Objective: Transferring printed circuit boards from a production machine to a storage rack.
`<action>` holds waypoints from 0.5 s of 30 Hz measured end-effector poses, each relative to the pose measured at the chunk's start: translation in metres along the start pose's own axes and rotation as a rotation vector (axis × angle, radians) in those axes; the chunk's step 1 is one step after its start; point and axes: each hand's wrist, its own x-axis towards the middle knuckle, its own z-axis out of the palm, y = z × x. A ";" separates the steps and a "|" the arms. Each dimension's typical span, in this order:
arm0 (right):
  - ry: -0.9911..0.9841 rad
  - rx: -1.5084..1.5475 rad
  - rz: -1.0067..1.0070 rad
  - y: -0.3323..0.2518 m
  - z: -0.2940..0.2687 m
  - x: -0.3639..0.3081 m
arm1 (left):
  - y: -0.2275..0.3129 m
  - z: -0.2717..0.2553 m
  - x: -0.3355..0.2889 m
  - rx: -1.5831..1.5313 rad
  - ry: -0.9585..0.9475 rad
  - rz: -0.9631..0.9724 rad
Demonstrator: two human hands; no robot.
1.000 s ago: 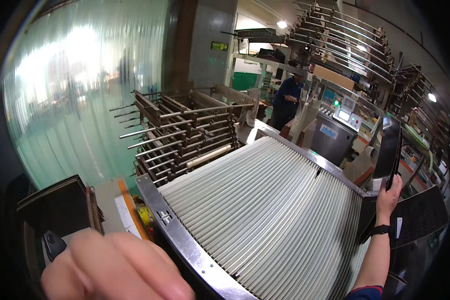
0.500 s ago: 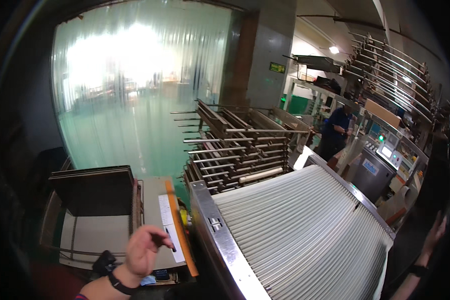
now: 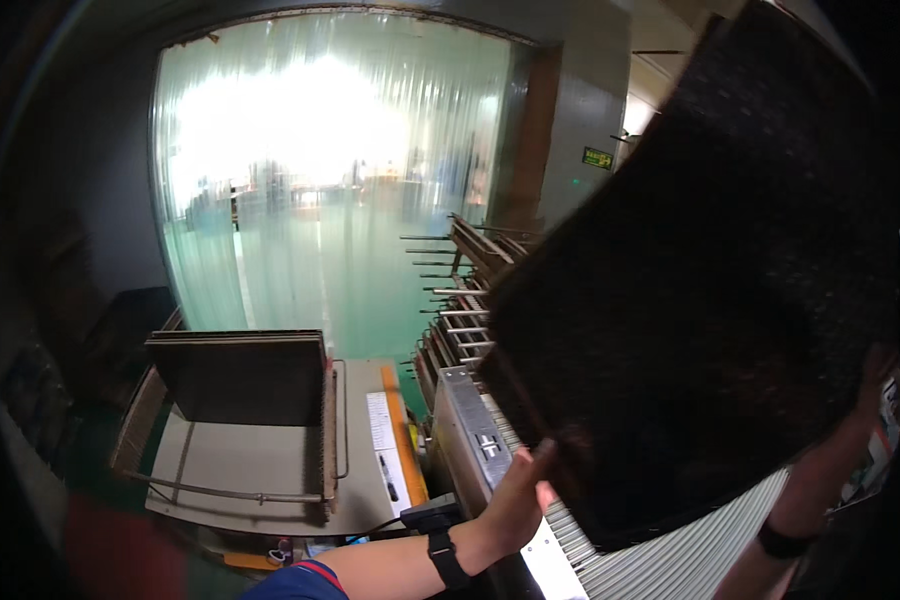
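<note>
A large dark rectangular panel [image 3: 690, 290] hangs tilted above the roller conveyor [image 3: 705, 540], covering much of it. My left hand [image 3: 518, 500] is closed on the panel's lower left edge, thumb on the face towards me. At the panel's right edge, my right hand [image 3: 875, 385] grips it too, though its fingers are dim and partly lost in shadow. Left of the conveyor, several similar dark panels [image 3: 245, 375] stand upright in a wire rack [image 3: 260, 497] on a light table [image 3: 355, 505].
Beside the rack lie a written paper strip [image 3: 378, 430] and pens, along an orange edge strip [image 3: 402, 440]. Metal racks with protruding rods [image 3: 460, 300] stand behind the conveyor's metal side rail [image 3: 470, 430]. A translucent strip curtain [image 3: 320, 240] hangs at the back.
The large dark panel has come into view between my hands, hiding most of the conveyor and the machine area. My left hand has moved right from above the table onto it. The view has shifted.
</note>
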 end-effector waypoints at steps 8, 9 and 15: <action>-0.620 0.590 0.389 0.003 0.105 -0.173 | 0.095 -0.120 -0.055 -0.647 0.013 0.289; -0.667 0.627 0.376 0.012 0.113 -0.187 | 0.103 -0.140 -0.061 -0.656 -0.022 0.362; -0.867 0.527 0.104 -0.008 0.228 -0.228 | 0.182 -0.275 -0.121 -0.462 0.231 0.542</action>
